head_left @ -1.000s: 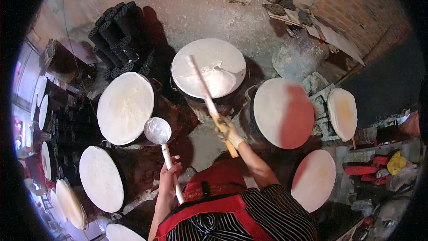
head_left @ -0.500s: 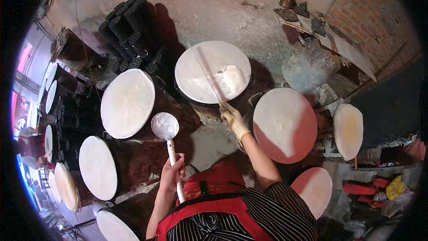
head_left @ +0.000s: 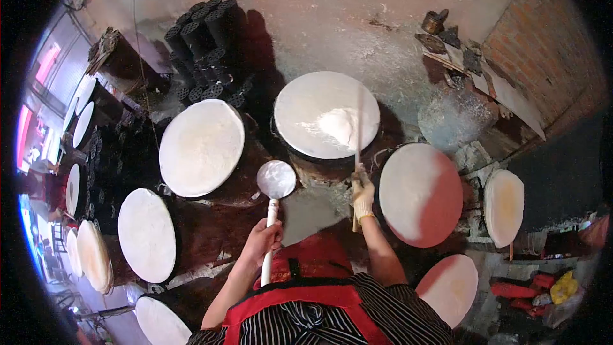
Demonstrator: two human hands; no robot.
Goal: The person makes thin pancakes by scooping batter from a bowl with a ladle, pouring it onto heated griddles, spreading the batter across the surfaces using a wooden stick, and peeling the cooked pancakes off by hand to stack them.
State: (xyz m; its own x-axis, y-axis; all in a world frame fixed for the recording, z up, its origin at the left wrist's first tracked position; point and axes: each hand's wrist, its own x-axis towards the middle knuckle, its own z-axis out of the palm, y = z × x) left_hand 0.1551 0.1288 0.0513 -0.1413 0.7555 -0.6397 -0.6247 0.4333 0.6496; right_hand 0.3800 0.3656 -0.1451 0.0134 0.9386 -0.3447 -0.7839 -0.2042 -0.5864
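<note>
My left hand [head_left: 262, 241] is closed around the pale handle of a ladle [head_left: 276, 179], whose round metal bowl points away from me, right of a white-topped round griddle [head_left: 202, 148]. My right hand [head_left: 362, 193], in a light knit glove, grips a long flat stick [head_left: 359, 112]. The stick reaches upright over the right part of the far round griddle [head_left: 306, 99]. White wet batter [head_left: 338, 126] lies in a thick patch on that griddle, just left of the stick.
More round white griddles stand right [head_left: 415, 191] and left [head_left: 146, 235]. Black perforated coal cylinders [head_left: 211, 32] are stacked by the wall. A pile of round sheets [head_left: 503, 208] is at the right, a littered ledge [head_left: 476, 73] behind. Part of a person [head_left: 46, 182] shows far left.
The stick has swung from the middle to the right side of the far griddle, and the batter patch has changed shape. The ladle has shifted right in view, which has also turned.
</note>
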